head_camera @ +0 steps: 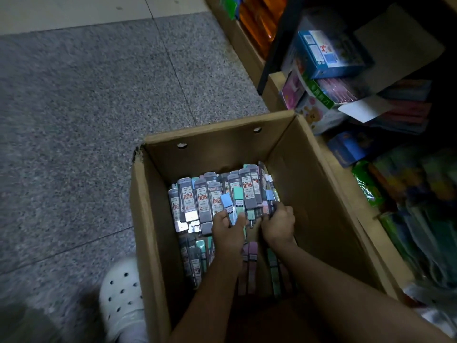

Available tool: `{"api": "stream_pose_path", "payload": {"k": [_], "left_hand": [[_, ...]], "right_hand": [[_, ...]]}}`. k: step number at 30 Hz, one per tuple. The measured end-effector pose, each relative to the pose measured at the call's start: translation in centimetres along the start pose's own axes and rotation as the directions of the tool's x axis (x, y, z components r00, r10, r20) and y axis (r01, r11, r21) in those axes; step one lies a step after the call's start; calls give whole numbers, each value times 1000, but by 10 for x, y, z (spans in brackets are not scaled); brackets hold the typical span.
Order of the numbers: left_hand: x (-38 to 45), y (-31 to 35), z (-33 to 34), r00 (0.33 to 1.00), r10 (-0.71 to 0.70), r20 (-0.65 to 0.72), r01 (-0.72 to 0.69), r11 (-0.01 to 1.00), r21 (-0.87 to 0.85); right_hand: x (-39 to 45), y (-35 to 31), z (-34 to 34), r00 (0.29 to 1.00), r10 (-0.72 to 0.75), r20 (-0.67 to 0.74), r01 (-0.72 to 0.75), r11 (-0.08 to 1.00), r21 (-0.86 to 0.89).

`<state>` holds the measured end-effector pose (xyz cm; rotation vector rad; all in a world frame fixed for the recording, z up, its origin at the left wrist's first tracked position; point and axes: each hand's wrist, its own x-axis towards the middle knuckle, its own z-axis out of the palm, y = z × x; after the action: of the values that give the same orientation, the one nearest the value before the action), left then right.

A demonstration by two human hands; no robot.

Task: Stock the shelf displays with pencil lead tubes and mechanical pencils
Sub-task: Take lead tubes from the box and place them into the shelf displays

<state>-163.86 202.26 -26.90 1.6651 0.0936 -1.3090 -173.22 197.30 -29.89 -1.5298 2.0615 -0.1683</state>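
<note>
An open cardboard box (150, 219) stands on the floor, holding several grey pencil lead tubes (189, 201) with red labels, plus pastel blue, green and pink tubes. Both my arms reach down into it. My left hand (228, 231) grips a few pastel lead tubes (233, 206), a blue and a green one sticking up from its fingers. My right hand (279, 225) lies just to the right, its fingers curled round more tubes (268, 196) at the pile's right side. Pink and green tubes (249, 266) lie under my wrists.
A low shelf on the right holds stacked boxes: a blue box (326, 54), a pink and green one (321, 92), and dim coloured packs (405, 189). Grey speckled floor (86, 107) lies to the left. A white perforated shoe (122, 300) stands beside the box.
</note>
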Motion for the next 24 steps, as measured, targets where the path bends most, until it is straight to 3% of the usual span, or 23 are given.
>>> {"api": "stream_pose_path", "payload": {"k": [6, 10, 13, 18, 24], "left_hand": [[-4, 2, -2, 1000, -6, 8, 6, 1000, 30], [-8, 3, -2, 1000, -12, 9, 11, 999, 39], [-8, 7, -2, 1000, -2, 10, 1, 1000, 23], [9, 17, -5, 1000, 29, -6, -29, 999, 16], [19, 22, 1, 998, 66, 11, -66, 997, 44]], "right_hand": [[-3, 6, -4, 999, -32, -13, 32, 999, 39], [-3, -2, -9, 985, -163, -58, 168, 981, 98], [14, -17, -12, 973, -232, 22, 231, 972, 31], [34, -35, -9, 975, -171, 143, 190, 972, -136], [27, -25, -2, 984, -179, 6, 179, 984, -12]]}}
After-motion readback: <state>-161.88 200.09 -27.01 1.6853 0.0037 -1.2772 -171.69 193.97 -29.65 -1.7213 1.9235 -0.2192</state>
